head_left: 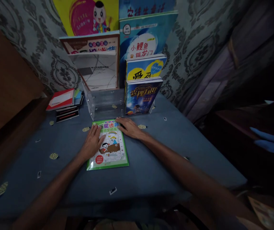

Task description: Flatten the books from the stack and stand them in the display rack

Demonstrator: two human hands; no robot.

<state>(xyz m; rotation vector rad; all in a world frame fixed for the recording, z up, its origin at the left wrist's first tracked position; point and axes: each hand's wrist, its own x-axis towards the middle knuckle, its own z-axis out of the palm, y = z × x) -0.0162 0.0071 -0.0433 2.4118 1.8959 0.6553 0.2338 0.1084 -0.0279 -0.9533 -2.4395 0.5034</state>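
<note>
A green-edged picture book [113, 156] lies flat on the table, its cartoon cover facing up. Over the left side of this book rests my left hand [92, 142], fingers stretched out and pointing away from me. My right hand [128, 127] touches the book's far right corner with its fingers extended, palm down. Just beyond the book stands a clear acrylic book rack [107, 110]. In its right part a dark blue book [140, 97] is at the front, with a yellow-and-blue book [145, 68] behind it. A white-covered book [100, 72] leans in the left part.
Left of the rack lies a stack of books with a red one [61, 98] on top. Larger books, one yellow [65, 14] and one teal [161, 32], rise at the back against patterned wallpaper [64, 68]. A blue cloth [165, 172] covers the table. Something blue [273, 142] shows at far right.
</note>
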